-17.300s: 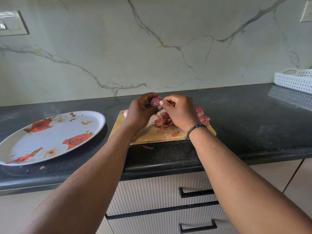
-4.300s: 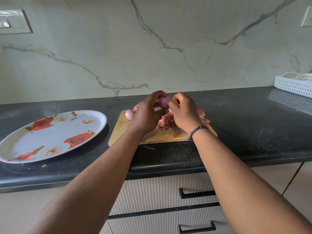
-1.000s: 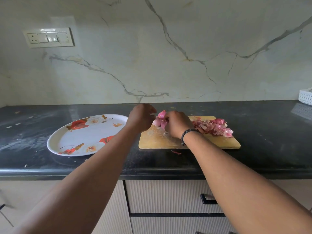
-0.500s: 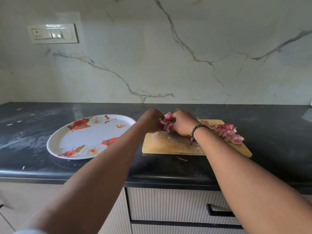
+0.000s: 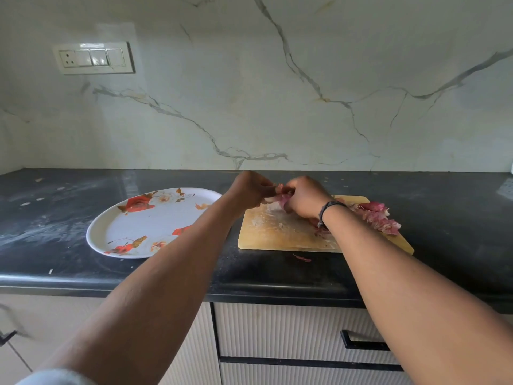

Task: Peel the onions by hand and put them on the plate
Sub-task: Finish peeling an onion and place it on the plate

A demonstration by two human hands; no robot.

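Observation:
My left hand (image 5: pixel 248 191) and my right hand (image 5: pixel 304 197) meet over the far left corner of the wooden cutting board (image 5: pixel 274 232). Between their fingers they hold small pink onions (image 5: pixel 281 196), mostly hidden by the fingers; loose skin shows between the hands. Which hand holds which onion I cannot tell. A heap of pink onion skins (image 5: pixel 379 218) lies on the board's right side. The white oval plate (image 5: pixel 133 226) with red rose print lies left of the board with no onion on it.
The black counter (image 5: pixel 55 218) bears flecks and smears at the left. One scrap of skin (image 5: pixel 302 257) lies in front of the board. A switch panel (image 5: pixel 94 58) is on the marble wall. Drawers with black handles (image 5: pixel 363 343) sit below.
Over the last second the view shifted left and rose a little. Both hands stay together above the board's left end, still working the onions; earlier they held one onion over the board's middle.

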